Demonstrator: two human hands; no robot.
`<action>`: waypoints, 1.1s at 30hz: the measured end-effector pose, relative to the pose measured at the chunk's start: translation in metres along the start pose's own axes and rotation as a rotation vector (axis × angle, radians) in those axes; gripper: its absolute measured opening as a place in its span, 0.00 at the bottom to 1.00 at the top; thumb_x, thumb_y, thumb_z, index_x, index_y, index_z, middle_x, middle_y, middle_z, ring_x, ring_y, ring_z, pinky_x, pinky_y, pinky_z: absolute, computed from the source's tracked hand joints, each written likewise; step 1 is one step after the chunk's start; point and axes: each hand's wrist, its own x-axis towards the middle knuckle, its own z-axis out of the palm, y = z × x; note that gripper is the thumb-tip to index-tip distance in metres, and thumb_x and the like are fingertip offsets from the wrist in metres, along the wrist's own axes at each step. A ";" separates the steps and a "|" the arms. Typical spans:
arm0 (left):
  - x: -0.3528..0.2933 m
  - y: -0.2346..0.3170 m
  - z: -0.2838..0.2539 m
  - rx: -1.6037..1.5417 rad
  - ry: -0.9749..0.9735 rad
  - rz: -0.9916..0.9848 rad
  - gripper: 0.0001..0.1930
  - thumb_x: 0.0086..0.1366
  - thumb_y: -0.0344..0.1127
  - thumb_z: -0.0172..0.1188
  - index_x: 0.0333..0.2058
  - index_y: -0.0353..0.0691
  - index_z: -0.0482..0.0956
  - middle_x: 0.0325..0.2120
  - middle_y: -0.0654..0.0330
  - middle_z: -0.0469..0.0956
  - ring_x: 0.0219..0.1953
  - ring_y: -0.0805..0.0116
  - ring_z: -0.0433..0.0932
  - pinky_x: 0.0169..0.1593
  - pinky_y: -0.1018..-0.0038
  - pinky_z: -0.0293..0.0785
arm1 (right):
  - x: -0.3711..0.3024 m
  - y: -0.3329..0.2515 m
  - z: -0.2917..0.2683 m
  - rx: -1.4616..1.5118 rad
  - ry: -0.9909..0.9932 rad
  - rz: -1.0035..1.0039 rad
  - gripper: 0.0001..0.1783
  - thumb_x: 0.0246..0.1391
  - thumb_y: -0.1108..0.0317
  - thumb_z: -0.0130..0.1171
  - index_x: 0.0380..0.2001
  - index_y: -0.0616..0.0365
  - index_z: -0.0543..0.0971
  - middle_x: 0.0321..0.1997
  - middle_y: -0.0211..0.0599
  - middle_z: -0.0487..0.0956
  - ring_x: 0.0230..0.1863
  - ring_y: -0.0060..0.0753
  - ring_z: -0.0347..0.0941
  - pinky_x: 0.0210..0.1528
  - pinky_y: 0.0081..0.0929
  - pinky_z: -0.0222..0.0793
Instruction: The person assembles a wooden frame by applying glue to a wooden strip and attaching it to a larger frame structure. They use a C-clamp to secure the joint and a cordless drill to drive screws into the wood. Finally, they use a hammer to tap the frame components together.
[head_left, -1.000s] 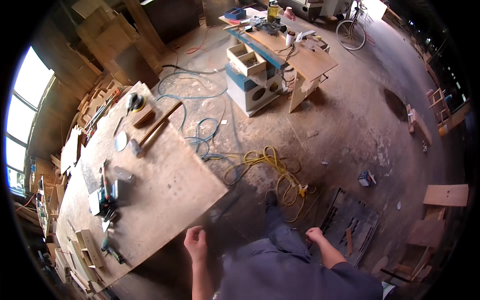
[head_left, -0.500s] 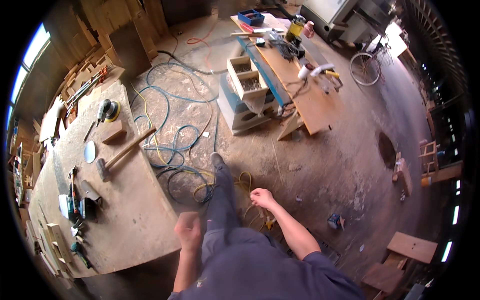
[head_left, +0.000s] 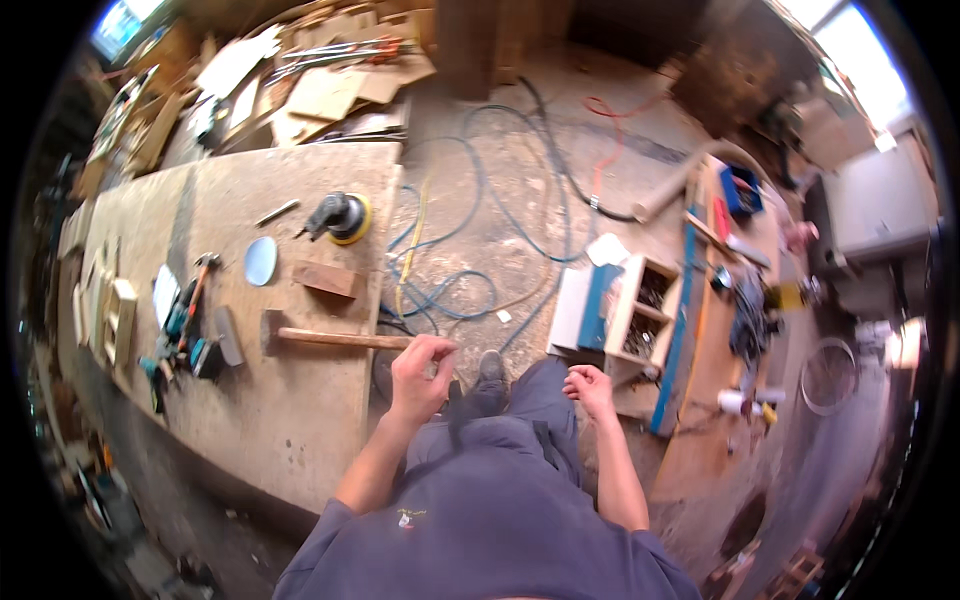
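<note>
My left hand (head_left: 420,378) hovers beside the workbench edge, its fingers loosely curled toward the thumb with nothing seen in them. Just beyond it lies a hammer (head_left: 340,339) with a heavy head and a long wooden handle; the handle's end overlaps my fingers in view, and contact is not clear. My right hand (head_left: 588,390) is held over my thigh, fingers bent in and no object visible. Close to it stands a wooden box with two compartments (head_left: 620,350) holding small dark pieces. A wood block (head_left: 325,279) and an orbital sander (head_left: 343,217) rest past the hammer.
On the workbench (head_left: 270,420) lie a pale blue disc (head_left: 261,261), a cordless tool (head_left: 205,357) and a claw hammer (head_left: 203,275). Blue hoses (head_left: 465,290) loop across the floor ahead. At right, a plank-topped bench (head_left: 700,400) carries tools and a blue tray (head_left: 741,190).
My view has swung to the right, so the workbench now lies straighter at my left and the box is nearer. Both my hands have risen closer to the front of my body, still curled.
</note>
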 end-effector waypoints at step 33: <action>0.497 -0.150 -0.055 0.326 0.877 -0.689 0.02 0.63 0.24 0.61 0.33 0.32 0.77 0.29 0.51 0.78 0.29 0.58 0.79 0.36 0.69 0.75 | 0.600 -0.568 0.395 -0.545 -0.723 0.052 0.11 0.64 0.68 0.59 0.45 0.63 0.79 0.34 0.36 0.82 0.30 0.25 0.80 0.32 0.20 0.75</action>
